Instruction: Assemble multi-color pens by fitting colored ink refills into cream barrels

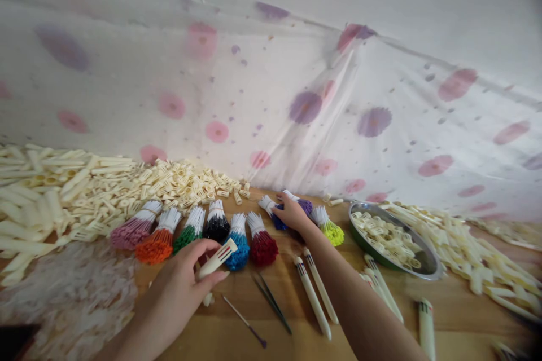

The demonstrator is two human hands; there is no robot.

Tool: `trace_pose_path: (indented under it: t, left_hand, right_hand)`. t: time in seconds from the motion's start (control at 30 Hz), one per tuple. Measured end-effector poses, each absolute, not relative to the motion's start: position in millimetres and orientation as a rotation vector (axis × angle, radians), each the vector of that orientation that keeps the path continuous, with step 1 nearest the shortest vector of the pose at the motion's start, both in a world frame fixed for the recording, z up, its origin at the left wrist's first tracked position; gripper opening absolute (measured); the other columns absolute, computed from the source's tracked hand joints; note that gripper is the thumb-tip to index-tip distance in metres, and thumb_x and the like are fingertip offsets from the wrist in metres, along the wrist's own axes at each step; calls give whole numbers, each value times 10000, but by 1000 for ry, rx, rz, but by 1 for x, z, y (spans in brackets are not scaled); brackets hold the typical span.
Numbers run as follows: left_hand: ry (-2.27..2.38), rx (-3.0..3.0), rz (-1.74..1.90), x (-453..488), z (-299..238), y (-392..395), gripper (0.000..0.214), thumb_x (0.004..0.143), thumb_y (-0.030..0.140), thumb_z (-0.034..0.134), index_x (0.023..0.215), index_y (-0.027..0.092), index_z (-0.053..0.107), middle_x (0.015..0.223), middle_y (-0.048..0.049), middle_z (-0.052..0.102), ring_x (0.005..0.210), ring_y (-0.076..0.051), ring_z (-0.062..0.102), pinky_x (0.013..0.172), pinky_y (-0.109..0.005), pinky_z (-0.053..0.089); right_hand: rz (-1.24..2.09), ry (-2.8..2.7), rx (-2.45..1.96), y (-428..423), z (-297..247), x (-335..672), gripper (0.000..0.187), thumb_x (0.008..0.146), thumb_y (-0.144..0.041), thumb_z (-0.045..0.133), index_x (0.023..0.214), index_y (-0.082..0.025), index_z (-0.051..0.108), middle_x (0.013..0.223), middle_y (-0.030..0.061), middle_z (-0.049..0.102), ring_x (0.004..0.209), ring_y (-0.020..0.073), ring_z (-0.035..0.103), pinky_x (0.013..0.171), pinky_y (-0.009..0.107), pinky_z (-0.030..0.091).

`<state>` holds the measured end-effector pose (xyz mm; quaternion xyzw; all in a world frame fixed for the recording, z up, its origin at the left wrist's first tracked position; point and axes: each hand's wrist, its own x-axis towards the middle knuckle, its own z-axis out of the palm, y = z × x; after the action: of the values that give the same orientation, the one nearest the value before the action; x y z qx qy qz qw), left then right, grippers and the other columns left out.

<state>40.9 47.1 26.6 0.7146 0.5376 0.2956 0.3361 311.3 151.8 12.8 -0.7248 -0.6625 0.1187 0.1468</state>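
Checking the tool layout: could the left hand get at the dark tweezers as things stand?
Probably yes: the dark tweezers lie uncovered on the wooden table near the left hand, though it holds a cream multicolor pen barrel that may need setting down first.

In our left hand we mark a cream pen, red and dark slots. Beyond that hand we get white-topped bundles: pink, orange, green, black; to its right, light blue, dark red. Under our right hand, dark blue; just beyond, purple; to its right, bright yellow. Farther right, we tag a green bowl, silvery rim. Below both hands, brown wood-grain table. Behind both, whitish sheet, pink and purple blooms, small dots.
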Motion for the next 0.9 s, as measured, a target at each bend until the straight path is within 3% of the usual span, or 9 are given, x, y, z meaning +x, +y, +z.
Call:
trace_pose_path:
  t: [0.37, 0.67, 0.8, 0.9]
  left_hand:
    - [1394, 1892, 715, 48, 22, 45, 232, 758, 312, 571, 972, 224, 591, 767, -4, 691, 611, -176, 633, 525, -229, 456]
    - [1426, 1905, 727, 52, 15, 47, 232, 742, 341, 578, 934, 219, 620, 777, -1, 699, 546, -161, 608, 484, -216, 439]
    - [1341, 1948, 766, 51, 13, 48, 214, 767, 363, 569, 867, 206, 677, 800, -24, 691, 669, -186, 641, 584, -232, 481]
    - [1280, 1946, 755, 51, 12, 47, 219, 760, 354, 595, 897, 224, 704, 886, -38, 686, 760, -200, 651, 639, -241, 499]
  right_hand:
    - [552, -1875, -2124, 112, 13, 326, 270, 894, -304, 541, 1115, -149, 548, 1083, 65, 589, 899, 183, 603, 766, 381, 511]
    - [285, -1753, -2139, 86, 20, 328, 209, 925, -306, 477, 978, -133, 581, 929, 38, 622, 819, 158, 606, 746, 347, 488]
    - [111, -1741, -2203, 73, 19, 325, 217, 926, -273, 419, 855, -144, 578, 924, 83, 623, 924, 198, 567, 796, 317, 410]
    - [128, -1834, -2222, 70, 17, 316, 222, 915, -323, 440, 851, -164, 581, 870, 68, 638, 888, 201, 585, 741, 292, 409]
